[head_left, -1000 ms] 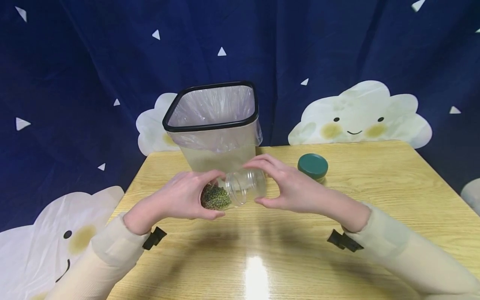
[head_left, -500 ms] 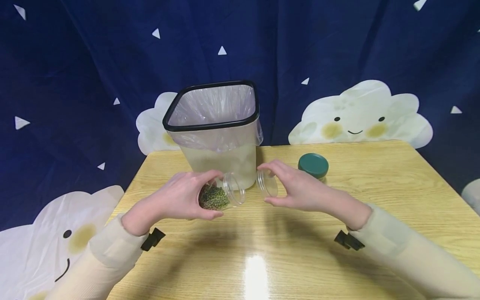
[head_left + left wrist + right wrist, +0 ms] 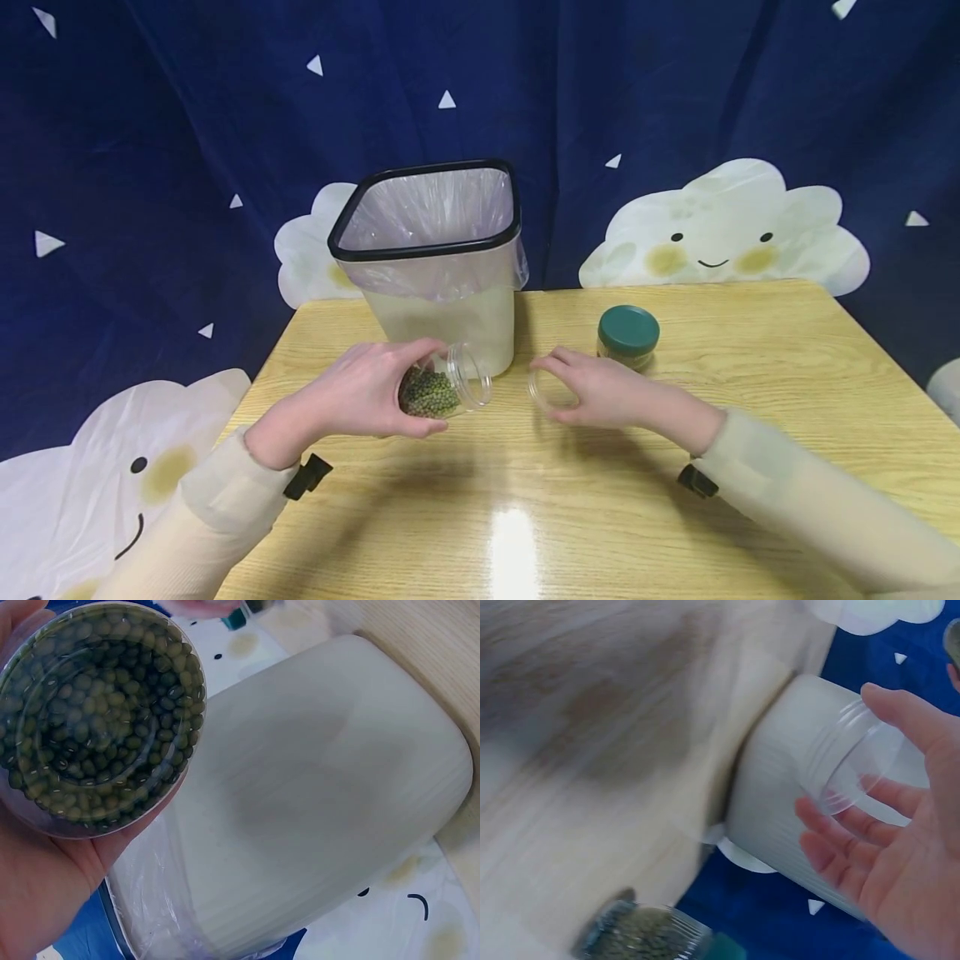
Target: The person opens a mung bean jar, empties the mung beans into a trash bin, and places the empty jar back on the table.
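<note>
My left hand (image 3: 360, 392) grips a clear jar (image 3: 431, 396) of green mung beans, tipped on its side with its uncovered mouth toward the right. In the left wrist view, the beans (image 3: 105, 712) show through the jar's round bottom. My right hand (image 3: 611, 390) holds a second clear jar (image 3: 840, 761) between thumb and fingers, also tilted, and no contents show in it. Its threaded mouth faces left toward the first jar, with a gap between the two. Behind the right hand stands a jar with a dark green lid (image 3: 628, 331).
A pale waste bin (image 3: 450, 312) with a black rim and a clear plastic liner stands at the back left of the wooden table (image 3: 750, 375), just behind the left hand. A dark blue curtain (image 3: 675, 83) with clouds and triangles hangs behind.
My right hand has drawn its clear jar away from the bean jar, rightward and a little down toward the table. The left hand and its jar have barely moved.
</note>
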{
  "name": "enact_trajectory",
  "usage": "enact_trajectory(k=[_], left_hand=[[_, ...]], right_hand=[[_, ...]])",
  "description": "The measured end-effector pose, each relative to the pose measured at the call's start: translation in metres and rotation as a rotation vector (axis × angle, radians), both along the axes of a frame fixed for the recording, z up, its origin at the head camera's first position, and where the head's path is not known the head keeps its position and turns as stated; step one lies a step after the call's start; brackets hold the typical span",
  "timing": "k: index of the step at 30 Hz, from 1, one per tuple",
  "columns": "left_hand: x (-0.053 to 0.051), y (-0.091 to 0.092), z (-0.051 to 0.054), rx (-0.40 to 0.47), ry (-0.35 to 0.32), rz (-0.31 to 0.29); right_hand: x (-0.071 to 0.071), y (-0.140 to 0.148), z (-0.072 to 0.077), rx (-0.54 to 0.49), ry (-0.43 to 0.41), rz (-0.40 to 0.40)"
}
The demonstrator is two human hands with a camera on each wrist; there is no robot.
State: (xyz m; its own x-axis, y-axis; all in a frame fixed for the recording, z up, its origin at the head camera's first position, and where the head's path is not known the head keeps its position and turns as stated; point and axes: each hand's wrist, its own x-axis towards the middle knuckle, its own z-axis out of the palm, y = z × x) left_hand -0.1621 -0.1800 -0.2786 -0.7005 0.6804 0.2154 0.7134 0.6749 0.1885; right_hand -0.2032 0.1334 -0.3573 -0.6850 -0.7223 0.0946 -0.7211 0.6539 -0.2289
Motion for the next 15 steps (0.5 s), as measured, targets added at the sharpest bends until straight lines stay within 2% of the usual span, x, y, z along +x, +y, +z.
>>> enact_trajectory(k=[6,15], left_hand=[[0.0,-0.001,-0.001,0.006,0.007,0.0],[0.001,-0.003,0.0,0.002,-0.003,0.002]], right_hand=[[-0.003,0.0,-0.018,0.059,-0.082,0.002],[-0.007,-0.001,-0.039,0.152,-0.116,0.022]])
